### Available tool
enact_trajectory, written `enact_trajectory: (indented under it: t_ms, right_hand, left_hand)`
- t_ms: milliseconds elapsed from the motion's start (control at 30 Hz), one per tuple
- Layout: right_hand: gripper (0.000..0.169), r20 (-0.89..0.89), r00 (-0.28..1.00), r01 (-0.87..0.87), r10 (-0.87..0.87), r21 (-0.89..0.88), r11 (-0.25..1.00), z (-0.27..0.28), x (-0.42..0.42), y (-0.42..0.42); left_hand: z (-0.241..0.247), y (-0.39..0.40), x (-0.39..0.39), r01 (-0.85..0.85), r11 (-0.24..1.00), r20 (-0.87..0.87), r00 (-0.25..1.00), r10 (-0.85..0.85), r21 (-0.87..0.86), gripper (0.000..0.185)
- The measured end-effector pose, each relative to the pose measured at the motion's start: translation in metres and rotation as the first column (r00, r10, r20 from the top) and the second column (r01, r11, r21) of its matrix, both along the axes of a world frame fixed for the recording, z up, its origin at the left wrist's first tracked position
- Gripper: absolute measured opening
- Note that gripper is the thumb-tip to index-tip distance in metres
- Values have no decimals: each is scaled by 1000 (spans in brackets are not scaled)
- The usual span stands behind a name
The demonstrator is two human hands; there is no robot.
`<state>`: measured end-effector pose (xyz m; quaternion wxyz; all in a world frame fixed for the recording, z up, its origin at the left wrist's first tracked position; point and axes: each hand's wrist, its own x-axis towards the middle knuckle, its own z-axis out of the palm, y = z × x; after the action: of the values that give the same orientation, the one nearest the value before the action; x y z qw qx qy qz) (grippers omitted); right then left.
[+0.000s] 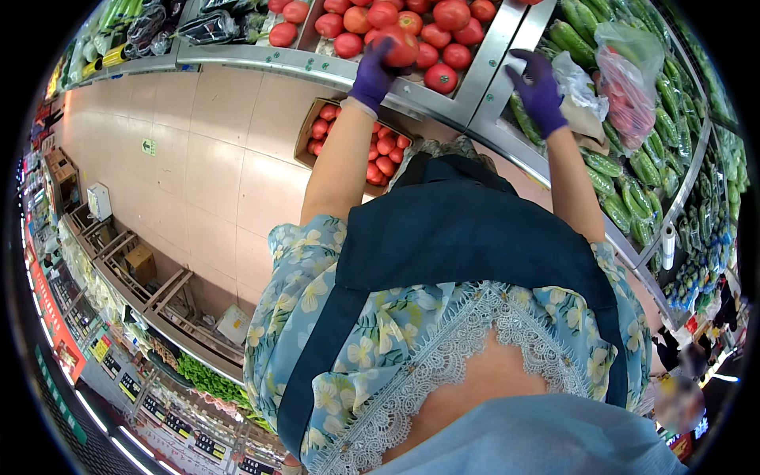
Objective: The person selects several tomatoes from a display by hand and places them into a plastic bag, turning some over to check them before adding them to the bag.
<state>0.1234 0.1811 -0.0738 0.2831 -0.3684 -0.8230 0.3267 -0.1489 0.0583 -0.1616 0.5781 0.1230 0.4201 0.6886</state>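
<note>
My left hand, in a purple glove, is closed around a large red tomato above the tomato bin at the top of the view. Several loose tomatoes lie in that bin beside and beyond it. To the right, my right hand, gloved in purple too, has its fingers spread near the metal divider, and nothing shows in its grasp. Just right of it lie a crumpled white plastic bag and a clear bag with reddish contents, on top of wrapped cucumbers.
On the floor below the display's metal edge stands a cardboard box of tomatoes, partly behind my left forearm. Wrapped eggplants sit at the upper left. A roll of plastic bags is at the right edge. Shelving runs along the lower left.
</note>
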Motion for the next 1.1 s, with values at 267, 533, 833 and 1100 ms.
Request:
enact_trajectory:
  t_ms: [267, 533, 833, 1100]
  right_hand:
    - [60, 645, 751, -163, 142, -27, 986, -83, -70, -45]
    - [72, 879, 469, -113, 85, -36, 993, -73, -126, -47]
    - [74, 870, 458, 71, 183, -241, 968, -80, -142, -27]
    - [65, 596, 782, 48, 182, -349, 936, -83, -99, -5]
  left_hand:
    - [43, -60, -14, -5, 954, 736, 637, -228, 300, 99]
    - [37, -88, -30, -111, 990, 336, 939, 75, 89, 71]
    - [37, -84, -64, -282, 951, -417, 885, 206, -128, 75]
    - [46, -37, -101, -399, 858, -946, 112, -303, -322, 85]
